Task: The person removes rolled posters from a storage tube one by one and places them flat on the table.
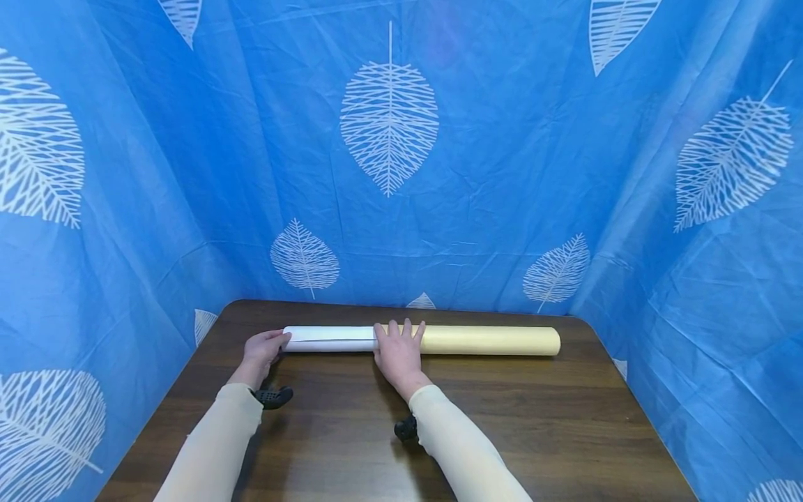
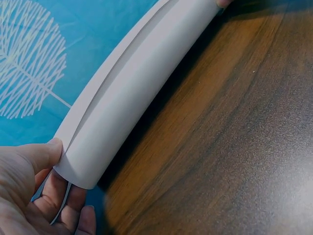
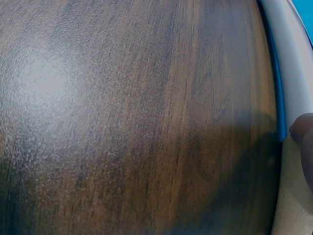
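A long roll lies crosswise near the back of the table. Its left part is white paper (image 1: 332, 339) with a loose edge running along its length, and its right part is a pale yellow roll (image 1: 492, 340). My left hand (image 1: 263, 350) pinches the white paper's left end, thumb on the outside and fingers at the open end, as the left wrist view shows. Over the spot where white meets yellow, my right hand (image 1: 399, 350) rests with its fingers spread across the top. Only a thumb (image 3: 304, 142) of that hand shows in the right wrist view, against the roll.
The brown wood-grain table (image 1: 502, 411) has rounded back corners. A blue curtain (image 1: 452, 230) with white leaf prints hangs behind it and on both sides. Black wrist devices (image 1: 273, 398) stick out below both hands.
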The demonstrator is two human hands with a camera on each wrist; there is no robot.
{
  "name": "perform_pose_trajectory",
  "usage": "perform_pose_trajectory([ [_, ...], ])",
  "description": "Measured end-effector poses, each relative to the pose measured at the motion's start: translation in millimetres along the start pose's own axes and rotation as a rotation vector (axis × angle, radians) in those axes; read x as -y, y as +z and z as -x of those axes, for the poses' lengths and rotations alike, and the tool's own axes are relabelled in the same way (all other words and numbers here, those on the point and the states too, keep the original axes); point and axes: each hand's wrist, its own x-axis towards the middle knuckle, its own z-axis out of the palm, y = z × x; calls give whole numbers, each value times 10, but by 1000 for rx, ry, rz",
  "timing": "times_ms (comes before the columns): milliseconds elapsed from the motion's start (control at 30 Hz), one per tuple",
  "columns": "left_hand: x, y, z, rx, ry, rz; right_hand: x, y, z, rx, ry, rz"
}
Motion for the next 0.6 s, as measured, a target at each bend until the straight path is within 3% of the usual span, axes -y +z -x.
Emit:
perform_pose_trajectory([
  [600, 14, -76, 6, -6, -14, 11, -10, 30, -9, -3, -3, 2],
])
